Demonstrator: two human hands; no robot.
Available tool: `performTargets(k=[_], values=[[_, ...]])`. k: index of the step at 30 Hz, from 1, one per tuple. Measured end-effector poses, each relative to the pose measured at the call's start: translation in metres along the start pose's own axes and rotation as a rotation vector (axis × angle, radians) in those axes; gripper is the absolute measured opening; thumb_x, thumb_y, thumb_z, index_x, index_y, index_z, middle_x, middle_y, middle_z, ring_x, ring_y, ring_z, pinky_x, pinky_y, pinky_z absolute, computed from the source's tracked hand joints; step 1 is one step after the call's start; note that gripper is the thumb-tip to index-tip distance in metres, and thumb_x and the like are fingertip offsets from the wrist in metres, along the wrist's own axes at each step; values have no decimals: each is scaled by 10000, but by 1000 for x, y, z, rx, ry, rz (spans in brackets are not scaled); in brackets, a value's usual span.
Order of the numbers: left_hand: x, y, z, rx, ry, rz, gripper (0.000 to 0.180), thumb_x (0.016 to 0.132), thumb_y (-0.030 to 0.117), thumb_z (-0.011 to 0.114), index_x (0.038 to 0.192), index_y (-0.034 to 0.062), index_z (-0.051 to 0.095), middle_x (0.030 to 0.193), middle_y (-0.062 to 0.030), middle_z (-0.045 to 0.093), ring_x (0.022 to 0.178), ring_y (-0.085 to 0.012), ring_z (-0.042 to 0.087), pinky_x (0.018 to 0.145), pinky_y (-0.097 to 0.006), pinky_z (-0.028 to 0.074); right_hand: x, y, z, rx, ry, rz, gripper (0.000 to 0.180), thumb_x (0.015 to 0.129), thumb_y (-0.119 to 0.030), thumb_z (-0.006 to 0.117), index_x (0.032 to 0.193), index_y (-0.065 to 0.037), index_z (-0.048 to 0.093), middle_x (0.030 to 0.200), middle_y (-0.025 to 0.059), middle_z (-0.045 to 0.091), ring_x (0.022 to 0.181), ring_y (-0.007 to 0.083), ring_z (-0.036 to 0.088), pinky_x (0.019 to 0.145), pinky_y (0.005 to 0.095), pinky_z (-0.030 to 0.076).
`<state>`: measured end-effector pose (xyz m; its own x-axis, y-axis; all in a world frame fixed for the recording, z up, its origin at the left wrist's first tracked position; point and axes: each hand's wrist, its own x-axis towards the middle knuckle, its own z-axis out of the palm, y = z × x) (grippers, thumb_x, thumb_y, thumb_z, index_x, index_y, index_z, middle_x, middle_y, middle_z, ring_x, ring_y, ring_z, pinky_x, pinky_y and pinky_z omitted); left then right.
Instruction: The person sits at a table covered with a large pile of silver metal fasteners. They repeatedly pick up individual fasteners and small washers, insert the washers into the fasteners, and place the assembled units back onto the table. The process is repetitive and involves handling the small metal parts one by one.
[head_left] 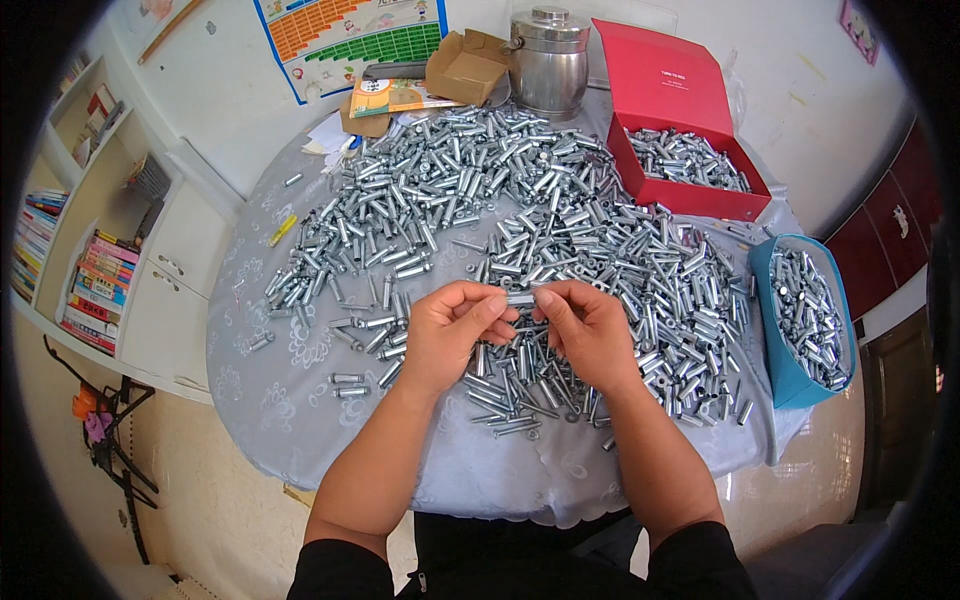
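Note:
Between the fingertips of both hands is a silvery expansion bolt point(520, 298), lying roughly level. My left hand point(455, 328) pinches its left end, thumb against the fingers. On the other end, my right hand point(588, 325) closes with thumb and forefinger; the fingers partly cover the piece. Beneath and beyond the hands spreads a heap of loose metal bolts, sleeves and washers point(680, 300). A second broad pile of expansion bolts point(430, 185) lies farther back and to the left. A few single bolts point(350, 392) rest left of my left forearm.
The round table point(250, 400) wears a grey patterned cloth. At back right stands an open red box point(690, 205) of bolts; a blue bin point(790, 370) of metal parts sits at the right edge. A steel canister point(550, 70), cardboard box point(468, 68) and yellow cutter point(283, 230) lie around.

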<state>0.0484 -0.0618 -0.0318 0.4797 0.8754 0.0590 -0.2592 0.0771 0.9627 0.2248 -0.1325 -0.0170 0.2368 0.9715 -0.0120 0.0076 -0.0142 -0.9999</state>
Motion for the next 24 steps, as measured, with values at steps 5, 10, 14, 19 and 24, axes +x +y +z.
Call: performTargets(k=[5, 10, 14, 19, 24], values=[[0, -1, -1, -5, -6, -3, 186, 945, 125, 641, 1056, -24, 646, 894, -156, 719, 711, -183, 704, 640, -298, 595, 0, -3, 1, 53, 36, -47, 189, 965, -157, 624, 1045, 7, 675, 774, 17, 648, 567, 48, 528, 506, 203, 424], [1, -2, -1, -12, -17, 4, 178, 947, 126, 638, 1047, -20, 646, 895, -153, 720, 708, -179, 703, 637, -292, 590, 0, -1, 1, 62, 35, -27, 177, 958, -142, 630, 1049, 4, 674, 778, 16, 652, 568, 48, 534, 503, 201, 422], [0, 0, 0, -12, -5, -4, 173, 948, 125, 635, 1047, -16, 645, 897, -151, 720, 709, -175, 702, 639, -286, 588, 0, -4, 1, 61, 32, 22, 178, 954, -133, 635, 1062, 4, 669, 778, 14, 647, 569, 47, 535, 495, 197, 417], [0, -1, 0, -11, 3, 2, 173, 949, 124, 633, 1052, -15, 640, 907, -148, 722, 713, -174, 702, 641, -284, 588, 0, -1, 2, 81, 32, -25, 177, 939, -109, 652, 1072, 7, 666, 766, 11, 634, 568, 46, 535, 487, 197, 412], [1, -1, 0, -18, -7, -3, 172, 950, 120, 630, 1056, -15, 637, 916, -146, 722, 720, -174, 704, 642, -286, 589, 1, 1, -1, 91, 28, -13, 182, 935, -115, 661, 1070, 7, 666, 754, 2, 623, 568, 41, 530, 484, 197, 408]])
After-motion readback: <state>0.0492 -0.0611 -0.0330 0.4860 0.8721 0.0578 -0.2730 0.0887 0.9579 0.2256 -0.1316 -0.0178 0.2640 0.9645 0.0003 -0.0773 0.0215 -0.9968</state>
